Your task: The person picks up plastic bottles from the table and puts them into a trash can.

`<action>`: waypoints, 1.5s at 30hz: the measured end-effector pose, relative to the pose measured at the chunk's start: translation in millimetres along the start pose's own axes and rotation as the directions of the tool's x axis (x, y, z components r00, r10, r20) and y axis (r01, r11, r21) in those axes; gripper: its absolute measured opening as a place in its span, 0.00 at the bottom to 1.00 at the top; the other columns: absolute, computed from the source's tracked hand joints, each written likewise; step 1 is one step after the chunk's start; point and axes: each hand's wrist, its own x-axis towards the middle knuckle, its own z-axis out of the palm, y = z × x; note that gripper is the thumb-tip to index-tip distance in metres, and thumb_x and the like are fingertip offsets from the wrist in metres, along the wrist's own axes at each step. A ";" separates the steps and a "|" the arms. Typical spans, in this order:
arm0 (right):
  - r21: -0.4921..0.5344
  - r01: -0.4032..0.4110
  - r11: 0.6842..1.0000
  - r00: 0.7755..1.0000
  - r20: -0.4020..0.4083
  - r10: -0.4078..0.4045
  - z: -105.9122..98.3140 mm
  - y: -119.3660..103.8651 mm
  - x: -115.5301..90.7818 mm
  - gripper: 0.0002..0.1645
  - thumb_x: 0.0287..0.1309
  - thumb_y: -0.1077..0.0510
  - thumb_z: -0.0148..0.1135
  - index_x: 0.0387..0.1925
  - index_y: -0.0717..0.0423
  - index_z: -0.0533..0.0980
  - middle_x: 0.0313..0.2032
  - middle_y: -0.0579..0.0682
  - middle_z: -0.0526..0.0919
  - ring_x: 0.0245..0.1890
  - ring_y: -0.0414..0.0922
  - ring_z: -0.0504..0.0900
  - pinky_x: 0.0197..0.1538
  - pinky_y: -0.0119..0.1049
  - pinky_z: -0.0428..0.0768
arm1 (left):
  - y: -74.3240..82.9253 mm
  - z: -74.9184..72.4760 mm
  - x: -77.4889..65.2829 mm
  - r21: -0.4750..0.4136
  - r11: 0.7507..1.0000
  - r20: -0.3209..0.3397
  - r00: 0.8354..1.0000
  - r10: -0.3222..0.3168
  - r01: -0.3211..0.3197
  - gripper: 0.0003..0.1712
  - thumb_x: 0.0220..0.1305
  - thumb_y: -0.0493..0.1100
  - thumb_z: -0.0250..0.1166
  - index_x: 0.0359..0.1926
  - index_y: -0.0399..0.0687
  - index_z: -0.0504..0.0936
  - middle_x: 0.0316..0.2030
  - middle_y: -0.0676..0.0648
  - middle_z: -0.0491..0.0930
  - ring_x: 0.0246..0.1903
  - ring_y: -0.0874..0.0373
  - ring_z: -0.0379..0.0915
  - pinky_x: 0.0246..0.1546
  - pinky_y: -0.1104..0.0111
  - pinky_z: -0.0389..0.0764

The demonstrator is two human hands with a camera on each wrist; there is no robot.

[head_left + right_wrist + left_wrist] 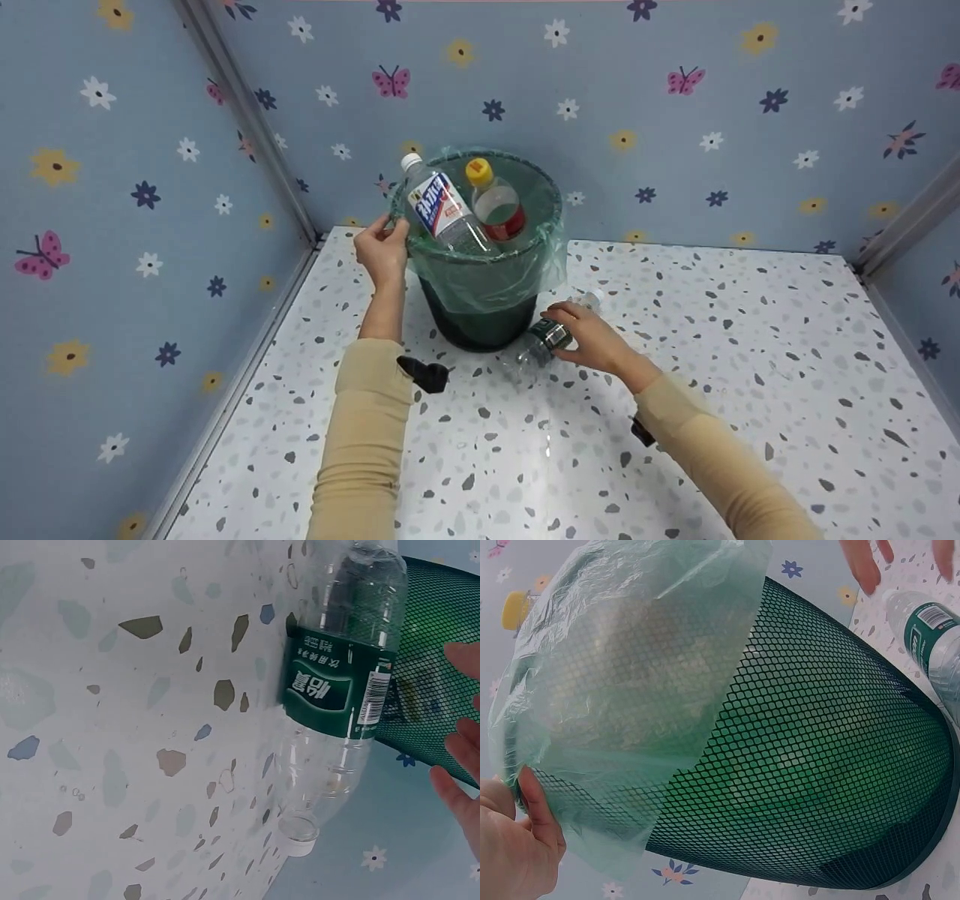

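Note:
A black mesh wastebasket [484, 322] stands on the floor with a thin green plastic bag [499, 281] folded over its rim. With thumb and fingers my left hand [382, 251] pinches the rim and bag on the left side. To the basket's right, a clear water bottle [553, 334] with a dark green label and white cap lies on its side. My right hand [596, 341] reaches over this bottle, fingers spread; the right wrist view shows the fingers [457, 787] apart from the bottle.
Inside the basket's mouth lean a white-capped bottle [442, 206] with a blue and white label and a yellow-capped bottle [499, 206] with a red label. Behind stands a blue flower-patterned wall [600, 150], with another panel [112, 300] at left. The floor [712, 337] is white and speckled.

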 end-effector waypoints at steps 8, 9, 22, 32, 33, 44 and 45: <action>-0.180 0.027 0.983 0.991 0.135 -0.002 9.1 4.4 1.0 0.42 0.33 0.61 0.73 0.55 0.59 0.67 0.54 0.57 0.67 0.54 0.52 0.66 0.49 0.52 0.66 | 1.7 0.1 0.9 -0.012 1.000 0.010 1.000 -0.012 0.012 0.21 0.54 0.40 0.60 0.51 0.40 0.76 0.34 0.44 0.75 0.30 0.59 0.67 0.27 0.73 0.68; -0.199 0.032 0.980 0.989 0.145 -0.003 10.5 5.5 1.2 0.43 0.33 0.61 0.74 0.56 0.59 0.66 0.54 0.56 0.67 0.54 0.52 0.66 0.49 0.51 0.65 | 1.8 0.2 0.9 -0.012 1.000 0.009 1.000 -0.013 0.013 0.21 0.54 0.40 0.60 0.51 0.40 0.76 0.34 0.44 0.75 0.30 0.59 0.67 0.27 0.73 0.68; -0.310 0.082 0.947 0.983 0.183 -0.025 25.3 14.7 7.8 0.48 0.23 0.67 0.76 0.55 0.55 0.67 0.54 0.57 0.67 0.55 0.52 0.65 0.51 0.51 0.64 | 1.7 0.3 0.0 -0.016 1.000 0.000 1.000 0.009 -0.009 0.20 0.54 0.38 0.60 0.49 0.39 0.77 0.33 0.43 0.75 0.29 0.59 0.68 0.25 0.73 0.68; -0.356 0.084 0.931 0.985 0.172 -0.023 38.4 17.3 6.7 0.43 0.29 0.73 0.69 0.55 0.54 0.68 0.52 0.56 0.70 0.55 0.52 0.66 0.52 0.51 0.63 | 1.2 -0.8 -1.7 -0.025 1.000 0.011 1.000 -0.010 0.010 0.20 0.55 0.38 0.60 0.50 0.40 0.77 0.32 0.44 0.75 0.27 0.60 0.67 0.24 0.73 0.69; -0.358 0.087 0.930 0.986 0.163 -0.029 40.0 17.8 6.3 0.41 0.31 0.73 0.68 0.54 0.54 0.69 0.52 0.56 0.70 0.54 0.52 0.66 0.52 0.51 0.64 | 1.0 -0.9 -1.8 -0.027 1.000 0.013 1.000 -0.012 0.012 0.20 0.55 0.38 0.59 0.51 0.40 0.76 0.32 0.44 0.75 0.27 0.60 0.67 0.24 0.73 0.69; -0.401 0.125 0.908 0.992 0.068 -0.106 46.8 24.3 4.1 0.35 0.35 0.61 0.70 0.52 0.54 0.71 0.45 0.53 0.73 0.48 0.49 0.71 0.47 0.46 0.68 | 0.3 -0.5 -1.4 -0.034 0.999 0.012 1.000 0.013 -0.012 0.20 0.55 0.37 0.59 0.51 0.38 0.76 0.30 0.44 0.75 0.23 0.62 0.65 0.22 0.73 0.68; -0.398 0.122 0.909 0.992 0.069 -0.103 46.5 24.3 3.3 0.37 0.34 0.60 0.71 0.52 0.54 0.71 0.45 0.53 0.73 0.48 0.49 0.71 0.48 0.45 0.68 | 0.4 -0.5 -1.5 -0.033 0.999 0.012 1.000 0.014 -0.014 0.20 0.55 0.37 0.60 0.51 0.38 0.76 0.30 0.43 0.75 0.23 0.62 0.66 0.22 0.73 0.69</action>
